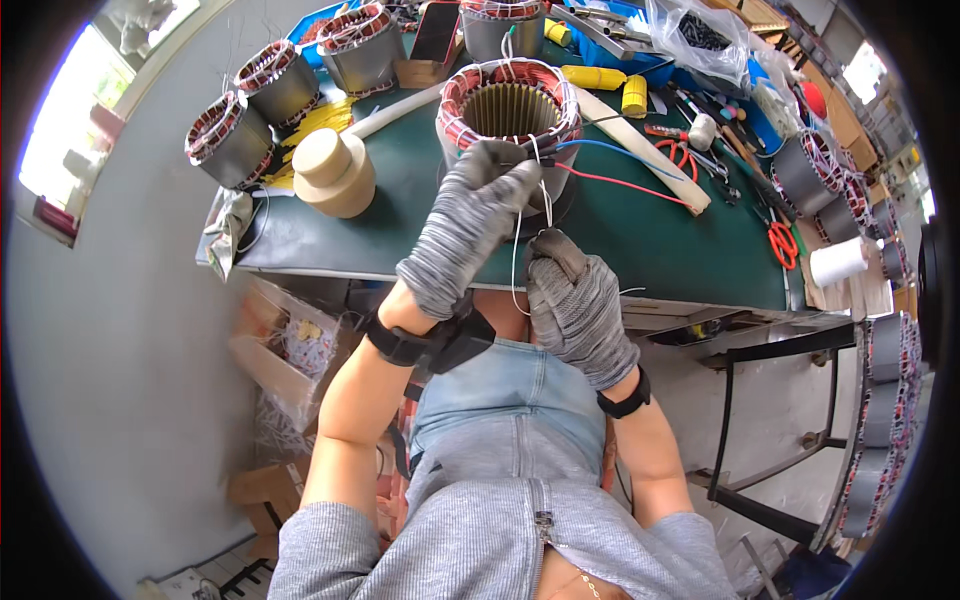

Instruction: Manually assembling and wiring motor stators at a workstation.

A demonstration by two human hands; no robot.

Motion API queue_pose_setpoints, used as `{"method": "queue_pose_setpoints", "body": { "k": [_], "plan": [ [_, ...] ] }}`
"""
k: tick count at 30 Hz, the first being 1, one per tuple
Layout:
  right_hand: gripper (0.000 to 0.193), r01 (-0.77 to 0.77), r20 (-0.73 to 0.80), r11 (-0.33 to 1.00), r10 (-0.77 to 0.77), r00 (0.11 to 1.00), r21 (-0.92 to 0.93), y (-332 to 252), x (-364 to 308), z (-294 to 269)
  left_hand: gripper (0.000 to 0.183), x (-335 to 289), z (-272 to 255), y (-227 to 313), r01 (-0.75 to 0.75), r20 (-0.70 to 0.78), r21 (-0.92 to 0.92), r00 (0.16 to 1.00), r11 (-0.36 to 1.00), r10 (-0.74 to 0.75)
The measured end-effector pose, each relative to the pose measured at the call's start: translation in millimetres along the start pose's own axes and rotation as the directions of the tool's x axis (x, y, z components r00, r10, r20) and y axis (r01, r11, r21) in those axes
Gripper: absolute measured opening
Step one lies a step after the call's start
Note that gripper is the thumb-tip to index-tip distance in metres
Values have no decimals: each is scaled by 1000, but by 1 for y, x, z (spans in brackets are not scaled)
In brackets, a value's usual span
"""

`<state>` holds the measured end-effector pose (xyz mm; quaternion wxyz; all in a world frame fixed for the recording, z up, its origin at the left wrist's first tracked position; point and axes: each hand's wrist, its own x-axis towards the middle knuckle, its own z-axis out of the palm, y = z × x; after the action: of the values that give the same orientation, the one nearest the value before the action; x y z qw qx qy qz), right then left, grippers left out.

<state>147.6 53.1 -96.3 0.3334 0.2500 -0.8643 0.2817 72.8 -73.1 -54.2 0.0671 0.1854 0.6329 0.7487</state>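
Note:
In front of me on the bench stands a motor stator, a grey ring with red copper windings laced in white cord. My left hand, in a grey knit glove, is closed at its near rim, pinching the dark-sleeved ends of the lead wires. A blue lead wire and a red lead wire run off to the right from there. White lacing cord drops from the rim to my gloved right hand, which is closed on it below, by the bench edge. A loose cord loop hangs between both hands.
Several other stators stand at the far left and back. A cream stepped cylinder sits on the left. Right of centre lie a pale rod, yellow rolls, orange-handled scissors and a white thread spool. A black metal frame stands lower right.

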Motion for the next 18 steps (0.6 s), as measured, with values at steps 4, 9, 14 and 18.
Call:
{"method": "queue_pose_setpoints", "body": {
  "k": [4, 9, 14, 18],
  "plan": [
    [18, 28, 25, 999, -28, 999, -30, 15, -4, -4, 26, -8, -3, 3, 433, 152, -210, 900, 877, -408],
    [16, -24, 41, 998, 21, 999, 59, 7, -3, -8, 34, -6, 3, 3, 315, 60, -123, 949, 941, -310],
    [16, -95, 60, 992, 90, 994, 86, -2, -17, 1, 21, -15, 6, -9, 280, 218, 3, 937, 960, -274],
    [14, 43, -41, 989, -49, 998, -140, 2, -9, -20, 16, -16, 12, -16, -155, 116, 254, 985, 955, 129]
  ]
}}
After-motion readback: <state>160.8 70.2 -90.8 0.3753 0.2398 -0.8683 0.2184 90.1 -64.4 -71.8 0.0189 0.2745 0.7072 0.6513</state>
